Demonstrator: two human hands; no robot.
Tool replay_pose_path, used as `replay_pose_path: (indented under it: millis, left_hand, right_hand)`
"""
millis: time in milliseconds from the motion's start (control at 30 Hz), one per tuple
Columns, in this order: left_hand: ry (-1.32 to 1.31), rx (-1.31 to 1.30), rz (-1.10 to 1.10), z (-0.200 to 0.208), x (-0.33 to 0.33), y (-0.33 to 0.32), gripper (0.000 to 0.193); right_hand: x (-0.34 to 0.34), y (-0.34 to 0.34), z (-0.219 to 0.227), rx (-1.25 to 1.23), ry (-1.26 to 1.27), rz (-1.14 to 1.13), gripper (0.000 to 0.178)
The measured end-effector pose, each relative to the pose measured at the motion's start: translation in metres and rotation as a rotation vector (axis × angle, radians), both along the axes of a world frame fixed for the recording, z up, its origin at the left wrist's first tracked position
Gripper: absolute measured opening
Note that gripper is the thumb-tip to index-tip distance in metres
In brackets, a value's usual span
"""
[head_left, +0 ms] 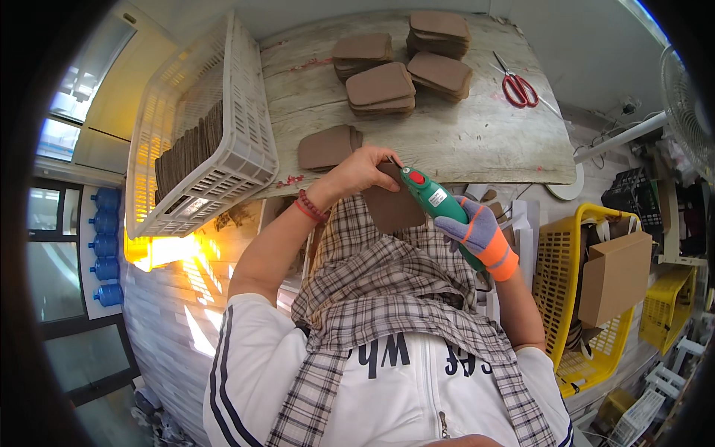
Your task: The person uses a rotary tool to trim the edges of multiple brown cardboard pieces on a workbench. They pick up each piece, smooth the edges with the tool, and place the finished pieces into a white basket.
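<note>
My left hand (363, 170), bare with red bead bracelets, pinches the upper edge of a flat brown rounded piece (396, 210) over my lap. In an orange and purple work glove, my right hand (482, 232) grips a green handheld power tool (430, 195) with a red button. The tool's narrow tip meets or nearly meets the piece's edge beside my left fingers; actual contact cannot be made out. A low stack of similar brown pieces (325, 149) lies just beyond my left hand, at the table's near edge.
Several brown stacks (380, 86) stand on the worn table (484, 149), with red-handled scissors (519, 89) at its right. A white crate (249, 149) holding upright brown pieces (190, 153) is left. At right are a yellow basket (555, 276), a cardboard box (614, 276) and a fan (685, 97).
</note>
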State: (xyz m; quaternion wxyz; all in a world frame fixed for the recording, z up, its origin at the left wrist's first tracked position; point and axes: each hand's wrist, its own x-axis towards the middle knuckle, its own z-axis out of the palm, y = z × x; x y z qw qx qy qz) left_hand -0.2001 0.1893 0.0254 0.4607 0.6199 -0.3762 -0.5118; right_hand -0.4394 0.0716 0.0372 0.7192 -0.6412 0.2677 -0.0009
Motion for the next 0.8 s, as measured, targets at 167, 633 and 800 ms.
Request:
replay_pose_path:
  millis: [167,633,800]
  left_hand:
    - [0.029,-0.09,0.466,0.004,0.044,0.034,0.032]
    - [-1.449,0.0,0.488,-0.027,0.094,0.022,0.04]
    - [-1.551,-0.135,0.144,-0.032,0.057,0.008,0.031]
  right_hand:
    - [-0.004,0.001,-0.013,0.107,-0.094,-0.114,0.038]
    - [-0.019,-0.004,-0.024,0.042,-0.007,-0.17,0.036]
    - [-0.022,-0.001,-0.027,0.062,-0.01,-0.189,0.036]
